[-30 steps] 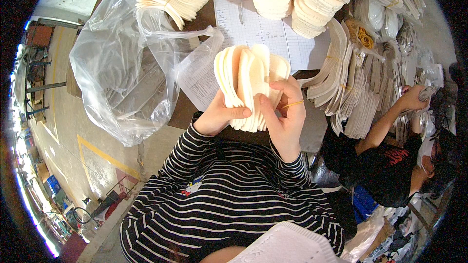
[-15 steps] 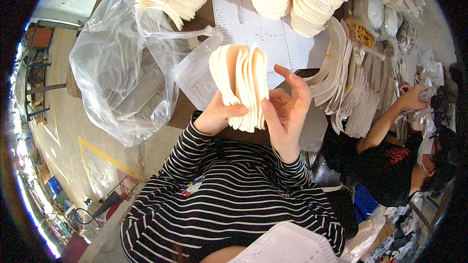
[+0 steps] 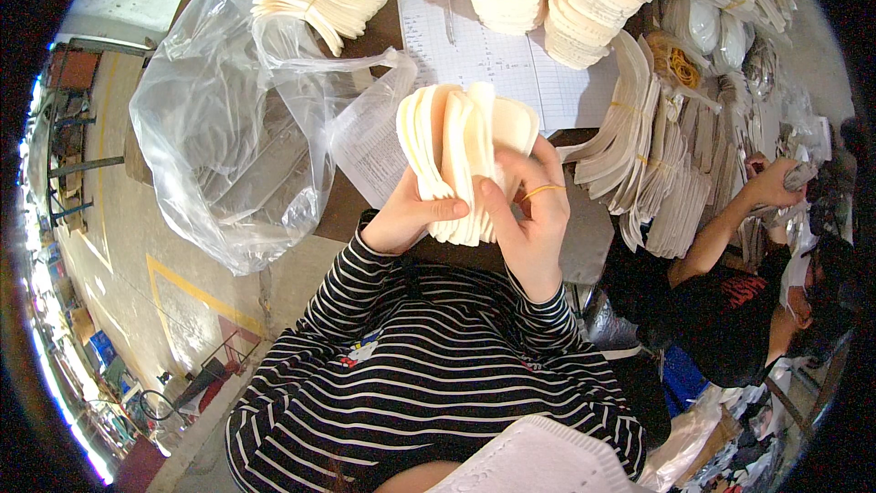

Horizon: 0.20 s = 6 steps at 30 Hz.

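Note:
Upright in front of my chest is a stack of thin, cream insoles, rounded at the top and fanned apart. My left hand is closed round the stack's lower left side, its thumb across the front. On the other side my right hand grips the stack, thumb in front, with its fingers behind a piece that leans out to the right. A yellow rubber band is looped on my right fingers. Fingertips behind the insoles are hidden.
A large clear plastic bag and a banded insole bundle lie left. Beyond my hands are written sheets with a pen and tall insole stacks. Greyish bundles lie right, near a co-worker's hand.
My right fingers have curled in behind the stack from a raised, spread pose. The insoles have fanned wider, one piece now leaning right. My left hand has barely moved.

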### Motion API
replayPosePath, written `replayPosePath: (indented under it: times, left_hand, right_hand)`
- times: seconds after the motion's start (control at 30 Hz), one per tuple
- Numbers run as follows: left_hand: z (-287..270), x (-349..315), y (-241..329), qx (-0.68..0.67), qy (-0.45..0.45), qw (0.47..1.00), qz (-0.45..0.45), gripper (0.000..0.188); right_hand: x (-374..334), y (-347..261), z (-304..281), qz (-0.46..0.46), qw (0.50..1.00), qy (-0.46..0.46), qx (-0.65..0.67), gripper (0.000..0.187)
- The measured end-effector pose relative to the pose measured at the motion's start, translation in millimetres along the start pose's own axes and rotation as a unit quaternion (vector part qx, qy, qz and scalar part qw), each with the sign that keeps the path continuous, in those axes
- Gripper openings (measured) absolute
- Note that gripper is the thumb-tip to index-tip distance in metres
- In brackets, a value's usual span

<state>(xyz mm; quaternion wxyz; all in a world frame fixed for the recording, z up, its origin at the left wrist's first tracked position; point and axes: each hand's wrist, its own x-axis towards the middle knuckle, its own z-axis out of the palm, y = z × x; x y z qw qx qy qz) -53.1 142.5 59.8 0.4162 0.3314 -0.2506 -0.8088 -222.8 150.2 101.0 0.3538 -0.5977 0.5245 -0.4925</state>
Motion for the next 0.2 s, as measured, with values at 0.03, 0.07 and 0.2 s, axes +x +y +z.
replayPosePath:
  times: [0.03,0.07,0.2]
  left_hand:
    - [-0.1,0.0,-1.5,0.002,0.008,1.000,0.005,0.085]
    - [-0.4,0.0,-2.5,0.004,0.016,1.000,0.010,0.087]
    - [-3.8,0.3,-3.8,0.059,0.022,0.998,-0.012,0.095]
  right_hand:
    - [1.1,2.4,2.8,0.007,1.000,0.017,0.007,0.019]
    - [2.5,3.6,3.5,-0.007,1.000,0.018,-0.002,0.019]
    - [6.3,8.4,-1.5,-0.087,0.994,-0.010,-0.062,0.021]
